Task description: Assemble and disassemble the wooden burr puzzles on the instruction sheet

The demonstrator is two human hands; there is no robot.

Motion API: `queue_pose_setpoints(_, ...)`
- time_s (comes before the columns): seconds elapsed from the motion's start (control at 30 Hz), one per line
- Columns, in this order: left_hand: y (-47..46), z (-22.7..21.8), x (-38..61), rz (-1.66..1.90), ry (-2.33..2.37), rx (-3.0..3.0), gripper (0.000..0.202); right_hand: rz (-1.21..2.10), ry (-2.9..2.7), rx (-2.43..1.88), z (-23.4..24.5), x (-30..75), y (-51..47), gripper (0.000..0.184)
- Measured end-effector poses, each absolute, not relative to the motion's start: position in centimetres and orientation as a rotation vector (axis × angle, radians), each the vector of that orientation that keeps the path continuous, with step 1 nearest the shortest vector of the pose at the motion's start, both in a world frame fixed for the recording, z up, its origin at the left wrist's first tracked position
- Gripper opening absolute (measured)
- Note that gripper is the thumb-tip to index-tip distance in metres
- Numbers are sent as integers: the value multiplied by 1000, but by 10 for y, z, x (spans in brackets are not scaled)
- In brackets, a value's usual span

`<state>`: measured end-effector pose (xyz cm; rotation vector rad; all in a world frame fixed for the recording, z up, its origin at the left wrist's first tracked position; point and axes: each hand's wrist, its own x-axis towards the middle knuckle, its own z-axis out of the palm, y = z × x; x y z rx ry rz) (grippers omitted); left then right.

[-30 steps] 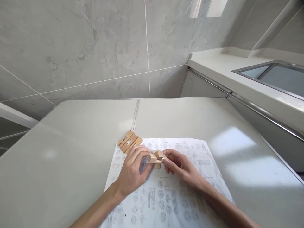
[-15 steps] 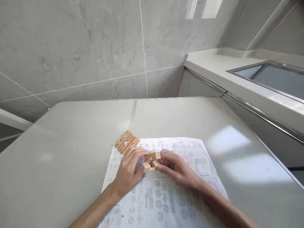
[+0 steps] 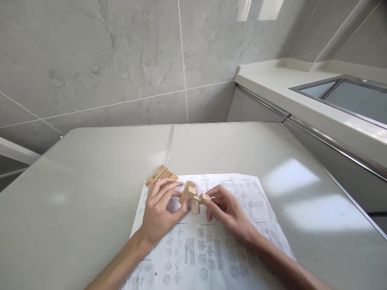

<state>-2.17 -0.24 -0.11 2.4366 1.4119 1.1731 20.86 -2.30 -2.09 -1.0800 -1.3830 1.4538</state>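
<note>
Fingers (image 3: 169,189) of the left hand (image 3: 159,211) and fingers (image 3: 215,194) of the right hand (image 3: 228,211) close from either side on a small wooden puzzle (image 3: 190,194), a cluster of notched blocks held just above a printed sheet (image 3: 211,249) on the desk (image 3: 75,181). The left thumb presses the cluster's near side; the right fingertips pinch a block that sticks out toward them. The puzzle looks light and stiff, plain smooth wood, yet only loosely locked together, so it would likely slide apart unless held by the outer ends of its blocks from both sides at once. One such cluster is in view, and how many blocks make it up cannot be told. Loose wooden pieces (image 3: 160,176), at least two, flat and notched, lie touching one another at the sheet's far left corner, partly hidden by the left hand. One sheet, covered in small diagrams, lies under both wrists. A grey tiled wall (image 3: 90,60) rises behind the desk, and one sink (image 3: 347,94) sits in the counter to the right
</note>
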Motion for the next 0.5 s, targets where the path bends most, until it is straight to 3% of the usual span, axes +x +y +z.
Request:
queue_pose_setpoints(0.17,0,-1,-23,1144,1469,2510,25,1152,-1390,-1305,-28,208,-25,29)
queue_pose_setpoints(0.37,-1,-5,-25,1093,1528,2533,25,804,-1575,-1514,-32,211,-20,23)
queue_pose_setpoints(0.5,-4,-5,-24,1057,1543,2541,26,561,-1768,-1509,-35,212,-21,29)
